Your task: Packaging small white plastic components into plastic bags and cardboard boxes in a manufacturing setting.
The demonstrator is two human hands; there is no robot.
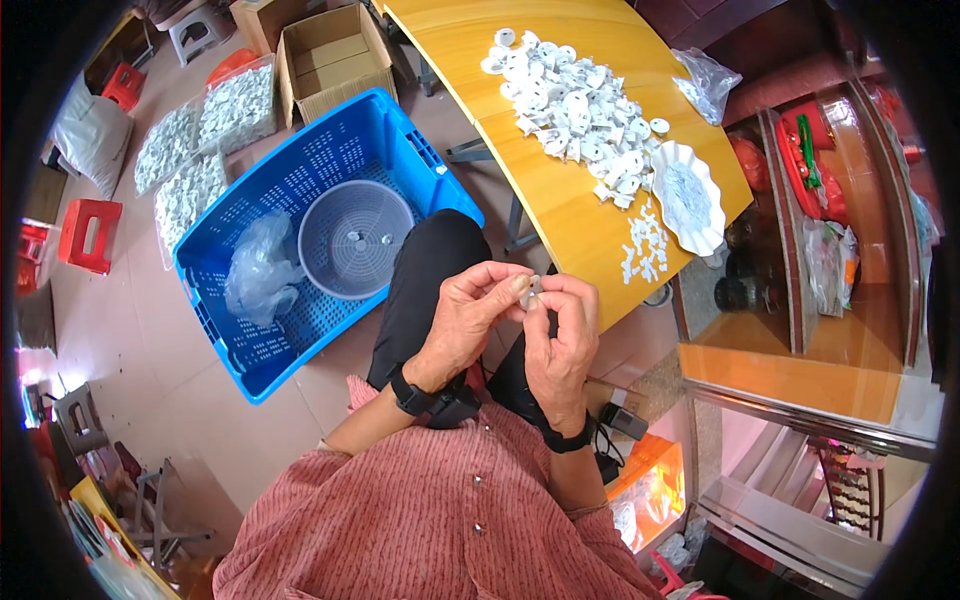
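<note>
Above my lap, my left hand [468, 318] and my right hand [562, 340] meet at the fingertips. Both pinch one small white plastic part [532, 290], partly covered by the fingers and thumbs. Ahead and to the right, a heap of similar-looking white round plastic parts [580, 105] lies on the yellow table [480, 70]. Nearer its edge is a scatter of tiny white pieces [645, 247]. Beside them stands a white scalloped dish [703, 228] with small, pale contents that I cannot make out.
On my left, a blue crate [250, 372] contains a round grey basket [350, 278] with a few white parts and a clear plastic bag [262, 268]. Beyond are an open cardboard box [335, 60], filled clear bags [235, 110] and a red stool [90, 235]. Shelving [800, 370] stands right.
</note>
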